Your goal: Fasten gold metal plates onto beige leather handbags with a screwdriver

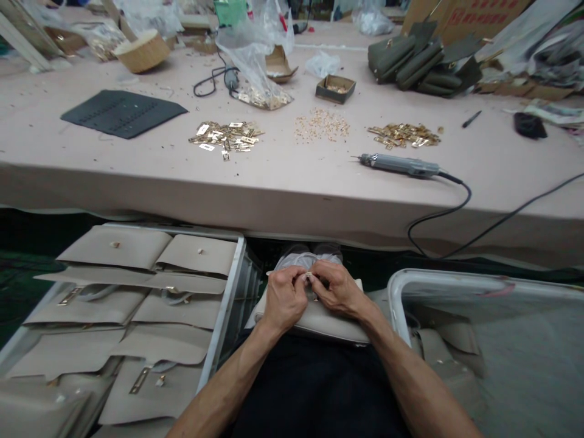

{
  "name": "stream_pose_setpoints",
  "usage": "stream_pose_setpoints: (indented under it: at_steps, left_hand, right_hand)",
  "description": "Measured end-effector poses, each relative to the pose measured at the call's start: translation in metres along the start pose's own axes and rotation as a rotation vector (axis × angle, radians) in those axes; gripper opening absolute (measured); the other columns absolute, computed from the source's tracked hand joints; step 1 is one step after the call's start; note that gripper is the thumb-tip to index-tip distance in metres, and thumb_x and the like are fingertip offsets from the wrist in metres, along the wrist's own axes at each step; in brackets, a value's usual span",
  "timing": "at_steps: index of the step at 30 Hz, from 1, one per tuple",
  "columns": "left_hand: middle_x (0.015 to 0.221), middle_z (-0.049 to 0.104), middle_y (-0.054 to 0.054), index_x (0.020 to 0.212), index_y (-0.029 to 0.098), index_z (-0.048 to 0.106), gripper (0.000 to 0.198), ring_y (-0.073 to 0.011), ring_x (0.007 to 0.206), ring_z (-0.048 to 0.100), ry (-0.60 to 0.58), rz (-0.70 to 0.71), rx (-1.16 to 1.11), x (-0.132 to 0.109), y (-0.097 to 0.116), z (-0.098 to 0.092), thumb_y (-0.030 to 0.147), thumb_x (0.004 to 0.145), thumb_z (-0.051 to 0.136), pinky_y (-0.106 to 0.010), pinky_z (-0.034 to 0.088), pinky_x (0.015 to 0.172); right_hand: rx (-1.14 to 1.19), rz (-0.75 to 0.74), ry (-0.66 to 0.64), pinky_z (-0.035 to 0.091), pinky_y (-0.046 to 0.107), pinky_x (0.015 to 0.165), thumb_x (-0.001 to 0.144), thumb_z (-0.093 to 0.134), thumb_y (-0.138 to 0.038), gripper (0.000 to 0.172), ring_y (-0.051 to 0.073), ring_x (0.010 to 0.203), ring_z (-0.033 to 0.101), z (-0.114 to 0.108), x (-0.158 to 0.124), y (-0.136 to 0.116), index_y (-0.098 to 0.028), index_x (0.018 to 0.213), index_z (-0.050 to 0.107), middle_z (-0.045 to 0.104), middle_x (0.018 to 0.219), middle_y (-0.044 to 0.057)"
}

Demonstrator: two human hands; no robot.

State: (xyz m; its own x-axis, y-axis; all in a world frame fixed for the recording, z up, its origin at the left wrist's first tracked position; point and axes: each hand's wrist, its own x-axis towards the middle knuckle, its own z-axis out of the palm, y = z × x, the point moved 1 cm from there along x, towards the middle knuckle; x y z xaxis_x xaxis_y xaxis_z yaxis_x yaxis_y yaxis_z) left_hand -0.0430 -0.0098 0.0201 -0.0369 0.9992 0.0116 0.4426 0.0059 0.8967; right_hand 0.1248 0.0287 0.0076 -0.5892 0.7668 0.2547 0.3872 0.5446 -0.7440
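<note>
A beige bag (326, 321) lies across the lap at the lower middle of the head view. Over its upper edge my left hand (286, 296) and my right hand (336, 288) nearly meet, fingers closed in pinches. Between the fingertips shows a small shiny metal piece (309, 277), partly covered, and both hands appear to grip it. Another small metal fitting shows on the bag just below the right fingers. The bag's far side is hidden by the hands.
Left, a crate (228, 304) holds beige bags; right, a white bin (396, 298) holds more. On the table (283, 173) lie metal plates (228, 137), tiny parts (322, 126), fittings (405, 135), a corded grey screwdriver (399, 165), a dark sheet (122, 113) and dark green bags (422, 64).
</note>
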Motion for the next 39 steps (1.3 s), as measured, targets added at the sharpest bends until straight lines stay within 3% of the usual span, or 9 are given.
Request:
stream_pose_setpoints:
  at_steps: [9, 13, 16, 19, 24, 29, 35, 39]
  left_hand:
    - [0.074, 0.076, -0.004, 0.085, 0.018, 0.077, 0.018, -0.0175, 0.066, 0.069, 0.007, -0.075, -0.051, 0.01, -0.006, 0.002, 0.017, 0.089, 0.06, -0.026, 0.05, 0.063]
    - [0.083, 0.078, -0.006, 0.091, 0.016, 0.077, 0.014, -0.0173, 0.067, 0.071, -0.009, -0.137, -0.121, 0.017, -0.01, 0.002, 0.02, 0.087, 0.065, -0.025, 0.053, 0.062]
    - [0.096, 0.08, -0.007, 0.107, 0.016, 0.076, 0.025, -0.016, 0.061, 0.073, -0.138, -0.2, -0.234, 0.022, -0.009, 0.002, 0.016, 0.085, 0.064, -0.024, 0.054, 0.057]
    - [0.079, 0.079, -0.004, 0.113, 0.017, 0.077, 0.03, -0.0164, 0.058, 0.073, -0.246, -0.205, -0.327, 0.023, -0.007, 0.003, 0.016, 0.089, 0.06, -0.025, 0.057, 0.06]
    - [0.058, 0.071, -0.003, 0.1, 0.011, 0.078, 0.02, -0.0147, 0.046, 0.067, -0.18, -0.336, -0.401, 0.023, -0.008, 0.007, 0.017, 0.085, 0.066, -0.021, 0.052, 0.047]
    - [0.051, 0.067, -0.002, 0.085, 0.009, 0.075, 0.012, -0.0136, 0.038, 0.06, -0.122, -0.469, -0.453, 0.025, -0.009, 0.011, 0.012, 0.076, 0.068, -0.021, 0.049, 0.039]
    - [0.043, 0.061, 0.003, 0.077, 0.013, 0.069, 0.01, -0.0097, 0.03, 0.047, -0.026, -0.498, -0.445, 0.031, -0.015, 0.019, 0.01, 0.067, 0.068, -0.02, 0.039, 0.034]
    - [0.044, 0.06, 0.003, 0.075, 0.013, 0.069, 0.012, -0.0086, 0.032, 0.043, 0.016, -0.5, -0.46, 0.032, -0.026, 0.028, 0.014, 0.064, 0.073, -0.019, 0.032, 0.033]
  right_hand:
    - [0.025, 0.078, 0.04, 0.039, 0.03, 0.069, 0.105, 0.053, -0.028, 0.028, 0.017, 0.069, 0.051, 0.005, 0.0, 0.009, -0.02, 0.079, 0.057, 0.056, 0.074, 0.003]
    - [0.028, 0.118, 0.075, 0.038, 0.03, 0.069, 0.107, 0.05, -0.034, 0.033, 0.017, 0.069, 0.051, 0.002, 0.004, 0.012, -0.02, 0.078, 0.057, 0.055, 0.073, 0.002]
    - [0.092, 0.193, 0.117, 0.039, 0.029, 0.068, 0.106, 0.052, -0.036, 0.032, 0.016, 0.068, 0.052, -0.004, 0.008, 0.009, -0.019, 0.081, 0.063, 0.058, 0.074, 0.002]
    - [0.182, 0.292, 0.149, 0.041, 0.028, 0.067, 0.104, 0.055, -0.039, 0.031, 0.015, 0.068, 0.054, -0.008, 0.011, 0.005, -0.018, 0.086, 0.068, 0.063, 0.077, 0.002]
    - [0.328, 0.463, 0.16, 0.042, 0.027, 0.061, 0.099, 0.062, -0.046, 0.033, 0.016, 0.067, 0.054, -0.006, 0.01, 0.009, -0.018, 0.087, 0.073, 0.064, 0.075, 0.002]
    - [0.431, 0.503, 0.164, 0.041, 0.026, 0.059, 0.094, 0.067, -0.045, 0.029, 0.016, 0.066, 0.054, 0.0, 0.006, 0.021, -0.018, 0.088, 0.075, 0.064, 0.075, 0.002]
    - [0.571, 0.512, 0.21, 0.047, 0.026, 0.066, 0.088, 0.074, -0.039, 0.023, 0.015, 0.072, 0.058, 0.005, 0.004, 0.03, -0.016, 0.095, 0.073, 0.067, 0.082, 0.002]
    - [0.631, 0.52, 0.157, 0.05, 0.026, 0.071, 0.076, 0.082, -0.029, 0.032, 0.015, 0.077, 0.062, 0.006, 0.004, 0.031, -0.016, 0.103, 0.07, 0.069, 0.089, 0.003]
